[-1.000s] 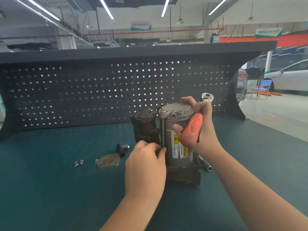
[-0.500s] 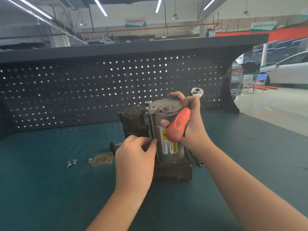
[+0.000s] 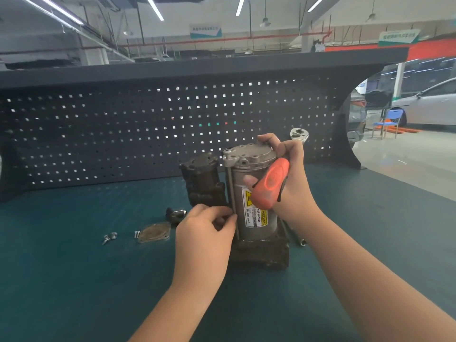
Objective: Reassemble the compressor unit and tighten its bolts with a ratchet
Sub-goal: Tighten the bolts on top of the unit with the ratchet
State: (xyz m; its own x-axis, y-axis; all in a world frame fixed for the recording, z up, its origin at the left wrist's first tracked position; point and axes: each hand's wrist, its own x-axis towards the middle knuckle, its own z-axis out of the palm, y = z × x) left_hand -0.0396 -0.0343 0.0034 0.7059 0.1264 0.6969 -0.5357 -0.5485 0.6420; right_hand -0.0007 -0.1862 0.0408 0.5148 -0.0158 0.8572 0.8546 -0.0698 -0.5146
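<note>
Hands [image 3: 204,233] hide ratchet [image 3: 270,186] shaft, bolt [image 3: 232,191] base.

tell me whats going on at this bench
A person is putting a compressor unit back together on a green-topped workbench. The right hand steadies the unit's silver top cap while holding an orange-handled ratchet in the same grip. The left hand pinches a long bolt that runs down the side of the cylinder. A small cover plate and loose screws lie to the left.
</note>
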